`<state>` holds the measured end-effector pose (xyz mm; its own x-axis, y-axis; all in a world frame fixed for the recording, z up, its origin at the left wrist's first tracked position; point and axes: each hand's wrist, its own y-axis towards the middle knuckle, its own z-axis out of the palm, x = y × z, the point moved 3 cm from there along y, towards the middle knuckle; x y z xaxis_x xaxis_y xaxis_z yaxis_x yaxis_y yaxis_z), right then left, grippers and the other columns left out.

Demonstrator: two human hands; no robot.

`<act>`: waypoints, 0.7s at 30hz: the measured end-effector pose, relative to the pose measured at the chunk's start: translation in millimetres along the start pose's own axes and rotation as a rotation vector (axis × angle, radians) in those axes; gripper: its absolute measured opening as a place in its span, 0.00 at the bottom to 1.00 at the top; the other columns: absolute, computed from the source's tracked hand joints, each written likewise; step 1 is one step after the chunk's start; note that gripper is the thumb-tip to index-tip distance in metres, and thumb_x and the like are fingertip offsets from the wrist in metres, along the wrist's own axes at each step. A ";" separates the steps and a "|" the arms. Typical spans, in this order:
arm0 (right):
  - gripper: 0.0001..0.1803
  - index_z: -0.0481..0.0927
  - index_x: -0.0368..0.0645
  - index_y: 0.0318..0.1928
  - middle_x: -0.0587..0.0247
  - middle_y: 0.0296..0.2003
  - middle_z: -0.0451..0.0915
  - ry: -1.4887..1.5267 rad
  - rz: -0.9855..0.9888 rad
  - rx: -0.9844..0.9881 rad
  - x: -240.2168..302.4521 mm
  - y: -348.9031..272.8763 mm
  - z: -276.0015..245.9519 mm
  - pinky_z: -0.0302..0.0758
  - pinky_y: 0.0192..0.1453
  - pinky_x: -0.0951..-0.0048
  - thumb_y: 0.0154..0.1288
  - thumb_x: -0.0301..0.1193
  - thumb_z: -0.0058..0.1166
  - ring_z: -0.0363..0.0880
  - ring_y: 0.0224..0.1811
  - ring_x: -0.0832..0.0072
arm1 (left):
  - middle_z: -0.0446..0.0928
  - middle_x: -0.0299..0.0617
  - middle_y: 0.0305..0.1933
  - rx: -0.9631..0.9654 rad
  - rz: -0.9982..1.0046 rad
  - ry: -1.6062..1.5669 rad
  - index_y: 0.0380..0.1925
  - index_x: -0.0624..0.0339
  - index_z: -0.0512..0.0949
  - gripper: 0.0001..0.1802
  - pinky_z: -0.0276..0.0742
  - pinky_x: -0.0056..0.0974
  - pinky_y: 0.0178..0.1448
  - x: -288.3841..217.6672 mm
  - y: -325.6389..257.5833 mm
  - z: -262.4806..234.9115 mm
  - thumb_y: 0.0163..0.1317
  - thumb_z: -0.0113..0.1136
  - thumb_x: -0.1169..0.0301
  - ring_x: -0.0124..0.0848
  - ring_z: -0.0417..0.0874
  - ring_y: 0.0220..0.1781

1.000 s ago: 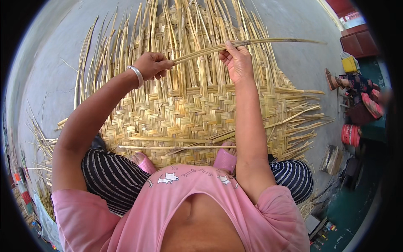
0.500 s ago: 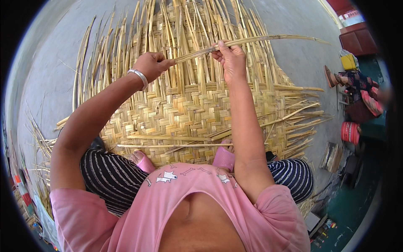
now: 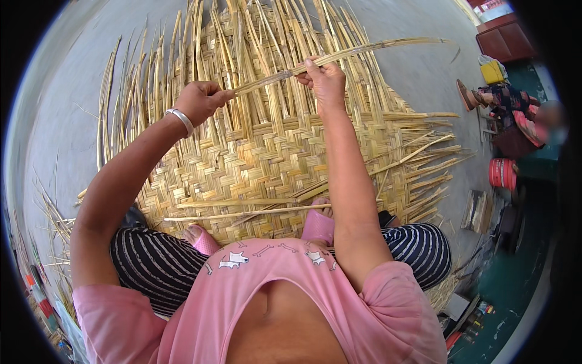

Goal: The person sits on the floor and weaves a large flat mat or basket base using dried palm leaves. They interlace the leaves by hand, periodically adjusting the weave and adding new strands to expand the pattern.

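Observation:
A long, flattened reed strip (image 3: 376, 47) is stretched between my hands above a woven reed mat. My left hand (image 3: 201, 103), with a silver bangle at the wrist, pinches the strip's left end. My right hand (image 3: 324, 79) grips it further along, thumb on top, and the free part arcs out to the right. Beneath lies the mat (image 3: 242, 167), tightly woven in its near part. At its far side many loose reed ends stick up and fan outward. Several loose strips (image 3: 242, 213) rest across the mat close to my feet.
My feet in pink slippers (image 3: 318, 225) are on the mat's near edge. At the right a person sits with a sandalled foot (image 3: 465, 95) toward the mat. A red drum-shaped container (image 3: 502, 174), a yellow container (image 3: 494, 72) and a brown box (image 3: 506, 39) stand there. Grey floor (image 3: 66, 121) surrounds the mat.
The strip is tilted more steeply, its right end raised and its left end lower. Both hands still hold it. The whole view has shifted slightly.

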<state>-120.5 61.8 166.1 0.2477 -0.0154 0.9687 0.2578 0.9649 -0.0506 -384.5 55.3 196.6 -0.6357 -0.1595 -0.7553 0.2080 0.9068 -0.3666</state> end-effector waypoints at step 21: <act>0.06 0.76 0.39 0.41 0.58 0.33 0.82 -0.015 -0.036 -0.136 7.7 12.1 -52.3 0.79 0.33 0.77 0.64 0.26 0.53 0.81 0.31 0.75 | 0.67 0.32 0.14 0.002 -0.031 0.044 0.20 0.61 0.77 0.19 0.58 0.31 0.21 36.3 0.1 -18.2 0.59 0.63 0.56 0.21 0.61 0.16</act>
<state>-66.6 59.6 160.3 0.2221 -0.0439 0.9740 0.3909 0.9192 -0.0477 -421.1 56.6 179.0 -0.6738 -0.1702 -0.7190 0.1890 0.9011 -0.3904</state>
